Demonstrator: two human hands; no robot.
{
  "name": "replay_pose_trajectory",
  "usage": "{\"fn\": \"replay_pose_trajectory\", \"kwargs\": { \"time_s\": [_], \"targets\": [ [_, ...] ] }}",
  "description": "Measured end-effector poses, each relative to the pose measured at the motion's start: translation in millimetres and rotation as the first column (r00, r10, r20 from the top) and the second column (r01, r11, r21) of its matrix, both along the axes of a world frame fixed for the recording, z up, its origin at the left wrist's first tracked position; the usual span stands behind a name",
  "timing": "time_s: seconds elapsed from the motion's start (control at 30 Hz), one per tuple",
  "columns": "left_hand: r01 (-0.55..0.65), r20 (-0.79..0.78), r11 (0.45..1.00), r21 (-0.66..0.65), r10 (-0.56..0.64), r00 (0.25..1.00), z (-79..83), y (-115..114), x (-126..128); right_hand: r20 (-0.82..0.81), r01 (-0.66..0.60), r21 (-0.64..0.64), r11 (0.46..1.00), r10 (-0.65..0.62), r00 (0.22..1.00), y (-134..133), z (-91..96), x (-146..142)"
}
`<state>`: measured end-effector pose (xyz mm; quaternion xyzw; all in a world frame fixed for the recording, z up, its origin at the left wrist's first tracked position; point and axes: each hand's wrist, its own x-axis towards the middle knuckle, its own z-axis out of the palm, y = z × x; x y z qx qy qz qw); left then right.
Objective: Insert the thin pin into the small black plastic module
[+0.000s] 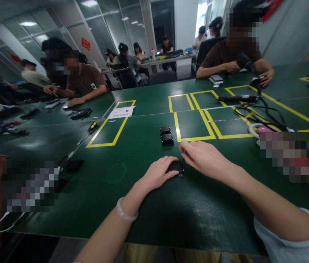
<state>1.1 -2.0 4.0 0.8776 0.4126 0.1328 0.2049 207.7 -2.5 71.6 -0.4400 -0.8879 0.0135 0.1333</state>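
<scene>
Green desk [212, 219], yellow-taped outlines [195, 139] beyond the hands. Right hand [198, 154]: fingertips drawn close together, just above the far right corner of the small block; cannot tell whether they grip anything. Left hand [161, 171]: thumb and fingers narrowed, holding the small block flat on the desk. Black double block [167, 136]: just beyond both hands, untouched. Small black block [177, 169]: partly covered by left fingers, right of that palm.
</scene>
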Motion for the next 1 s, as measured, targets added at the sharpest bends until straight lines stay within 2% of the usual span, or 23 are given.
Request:
{"fn": "replay_pose_trajectory", "kwargs": {
  "time_s": [0.17,0.3,0.47,0.6,1.0],
  "targets": [
    [0.001,0.001,1.0,-0.007,-0.001,1.0,1.4,0.0,-0.3,-0.028,-0.013,-0.02,1.0,0.012,1.0,-2.3,3.8,1.4],
    [0.001,-0.001,1.0,-0.016,-0.001,1.0,1.9,-0.2,-0.6,0.013,-0.007,-0.019,1.0,0.007,1.0,-1.0,3.1,0.0],
    [-0.004,-0.006,1.0,-0.017,0.004,1.0,0.5,-0.4,-0.9,0.089,0.084,0.057,0.995,-0.089,0.992,0.1,3.5,-3.1],
    [0.001,-0.004,1.0,-0.018,-0.001,1.0,0.3,-0.2,-0.7,0.047,0.114,0.088,0.99,-0.118,0.992,-2.0,7.4,-1.8],
    [0.0,-0.007,1.0,-0.007,0.0,1.0,-0.2,0.1,-0.6,0.021,0.039,0.004,0.999,-0.039,0.999,-6.2,6.7,0.8]
  ]
}}
